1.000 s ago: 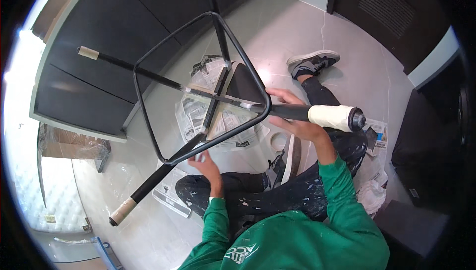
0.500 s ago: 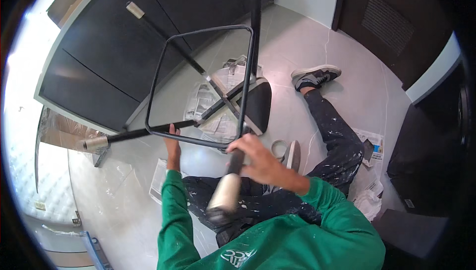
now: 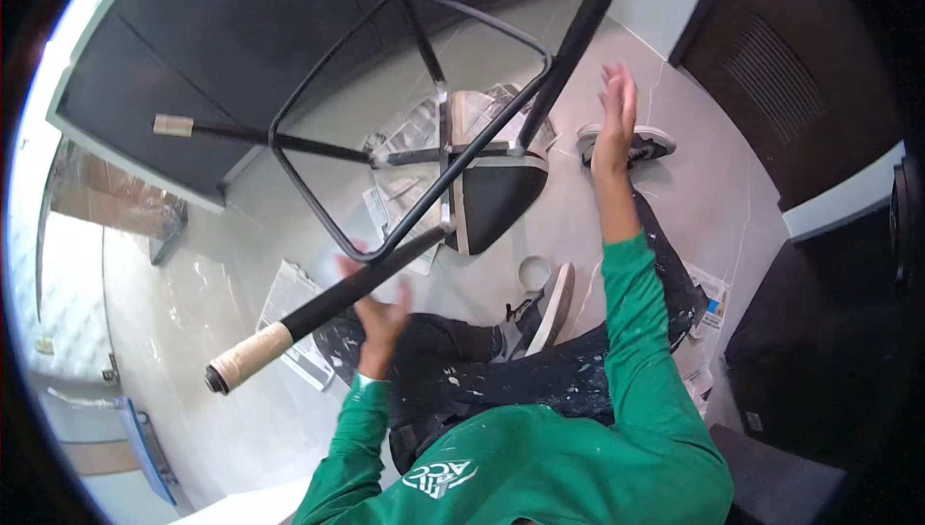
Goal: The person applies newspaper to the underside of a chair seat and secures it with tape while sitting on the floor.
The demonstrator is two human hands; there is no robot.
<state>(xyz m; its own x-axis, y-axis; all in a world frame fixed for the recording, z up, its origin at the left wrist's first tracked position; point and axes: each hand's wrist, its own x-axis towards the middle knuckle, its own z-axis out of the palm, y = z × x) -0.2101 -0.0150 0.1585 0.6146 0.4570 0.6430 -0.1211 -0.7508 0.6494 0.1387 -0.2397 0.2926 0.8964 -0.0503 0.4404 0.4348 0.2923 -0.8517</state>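
A black stool stands upside down on newspaper (image 3: 405, 125), its four-way leg frame (image 3: 445, 153) and dark seat (image 3: 503, 199) showing. A black footrest ring (image 3: 409, 212) joins the legs, and beige tape wraps the visible leg ends. My left hand (image 3: 379, 323) is at the near leg (image 3: 347, 291). Its fingers reach behind that leg and its thumb stands apart; slight blur hides whether it touches. To the right of the stool, my right hand (image 3: 613, 130) is raised with fingers stretched out, holding nothing and apart from the far right leg (image 3: 578, 43).
On the floor, a tape roll (image 3: 534, 273) lies beside my shoe (image 3: 551, 313). Dark cabinets (image 3: 241, 53) stand behind the stool, and a vented dark door (image 3: 771, 72) at far right. More newspaper (image 3: 294, 318) lies left of my legs. A plastic-wrapped carton (image 3: 111, 193) stands at left.
The stool has turned clockwise, its near leg swinging leftward from my lap. My right hand has let go of a leg and moved up to the right. My left hand has shifted slightly nearer me.
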